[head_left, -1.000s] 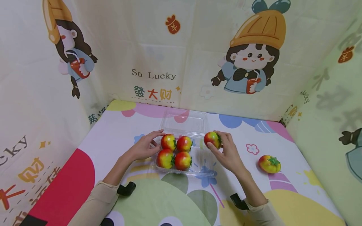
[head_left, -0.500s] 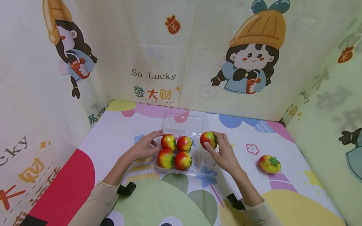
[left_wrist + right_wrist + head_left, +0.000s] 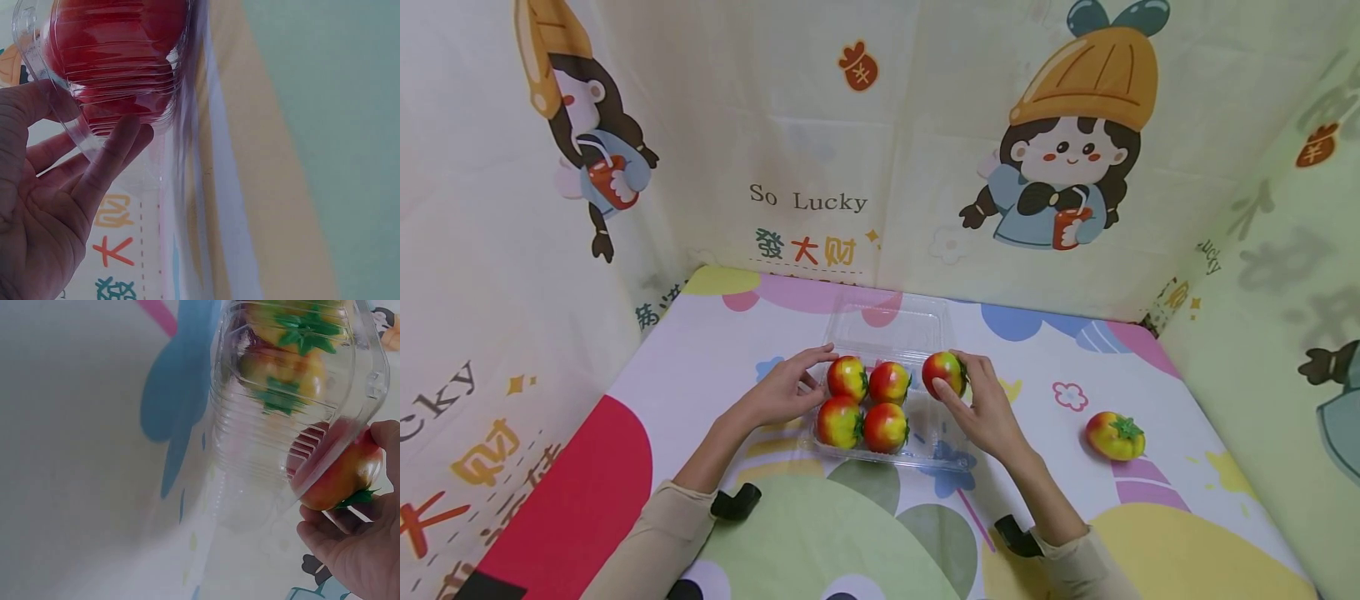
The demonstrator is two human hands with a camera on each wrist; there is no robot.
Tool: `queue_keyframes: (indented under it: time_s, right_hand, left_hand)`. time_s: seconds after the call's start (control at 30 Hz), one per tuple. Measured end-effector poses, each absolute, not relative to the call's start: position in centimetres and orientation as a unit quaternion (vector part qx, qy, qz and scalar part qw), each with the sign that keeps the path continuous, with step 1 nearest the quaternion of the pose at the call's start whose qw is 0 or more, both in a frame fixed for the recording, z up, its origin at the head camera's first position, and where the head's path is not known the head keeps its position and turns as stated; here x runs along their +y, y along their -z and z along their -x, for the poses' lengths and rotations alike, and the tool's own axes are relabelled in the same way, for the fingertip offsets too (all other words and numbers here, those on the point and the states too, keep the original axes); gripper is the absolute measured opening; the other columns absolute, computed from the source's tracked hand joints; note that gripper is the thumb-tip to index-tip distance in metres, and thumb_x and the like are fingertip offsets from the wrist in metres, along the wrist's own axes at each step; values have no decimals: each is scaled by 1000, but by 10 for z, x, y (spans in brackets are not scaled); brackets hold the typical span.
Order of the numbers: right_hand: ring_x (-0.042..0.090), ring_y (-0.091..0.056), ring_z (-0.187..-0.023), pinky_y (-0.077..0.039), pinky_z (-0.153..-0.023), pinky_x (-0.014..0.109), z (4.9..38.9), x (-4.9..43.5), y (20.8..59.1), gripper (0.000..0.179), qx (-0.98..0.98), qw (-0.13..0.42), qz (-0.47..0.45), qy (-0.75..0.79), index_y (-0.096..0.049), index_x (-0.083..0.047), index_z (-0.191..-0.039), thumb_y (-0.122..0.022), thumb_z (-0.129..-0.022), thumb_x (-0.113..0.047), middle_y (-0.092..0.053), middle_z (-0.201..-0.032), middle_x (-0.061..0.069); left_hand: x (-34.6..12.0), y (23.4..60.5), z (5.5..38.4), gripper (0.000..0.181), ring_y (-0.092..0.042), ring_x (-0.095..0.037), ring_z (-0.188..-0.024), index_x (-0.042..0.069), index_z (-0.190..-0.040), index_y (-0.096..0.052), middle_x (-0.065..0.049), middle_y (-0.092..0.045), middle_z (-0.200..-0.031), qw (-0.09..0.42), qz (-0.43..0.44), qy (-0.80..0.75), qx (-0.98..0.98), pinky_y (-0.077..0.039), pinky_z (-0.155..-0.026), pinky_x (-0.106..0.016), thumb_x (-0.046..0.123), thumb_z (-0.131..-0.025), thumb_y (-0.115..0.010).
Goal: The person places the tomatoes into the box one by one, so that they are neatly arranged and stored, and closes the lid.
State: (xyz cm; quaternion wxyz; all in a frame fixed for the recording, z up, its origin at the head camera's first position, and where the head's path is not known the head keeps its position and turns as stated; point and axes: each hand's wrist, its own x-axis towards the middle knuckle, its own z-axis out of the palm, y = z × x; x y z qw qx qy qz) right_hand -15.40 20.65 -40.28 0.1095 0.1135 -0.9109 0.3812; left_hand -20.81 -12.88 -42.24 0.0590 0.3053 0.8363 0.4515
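Observation:
A clear plastic clamshell box (image 3: 925, 454) lies on the table with its lid (image 3: 887, 323) folded back. Several red-and-yellow toy fruits (image 3: 886, 427) with green leafy tops fill its left part. My left hand (image 3: 782, 392) holds the box's left edge; in the left wrist view its fingers (image 3: 112, 156) lie on both sides of the clear rim. Another such fruit (image 3: 942, 375) is gripped between the thumb and fingers of my right hand (image 3: 992, 412), over the box's back right part. In the right wrist view, the box wall partly covers this fruit (image 3: 344, 469).
One more toy fruit (image 3: 1115, 436) sits on the table to the right of the box, green top upward. A patterned cloth (image 3: 805, 533) covers the table. Printed fabric walls (image 3: 925, 167) enclose it at the back and sides.
My right hand has moved a short way left with the fruit, further over the box. My left hand and the box have stayed in place.

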Motion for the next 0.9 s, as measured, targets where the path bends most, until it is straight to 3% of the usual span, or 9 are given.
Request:
queue_keyframes:
  time_s: [0.9]
  right_hand:
    - [34, -39, -132, -52, -99, 58, 161, 197, 415, 54, -921, 84, -119, -362, -55, -12, -141, -70, -95, -37, -51, -138, 16]
  left_hand:
    - [-129, 422, 208, 56, -67, -17, -88, 3, -147, -51, -21, -38, -160, 56, -308, -444, 840, -61, -81, -28, 3, -92, -63]
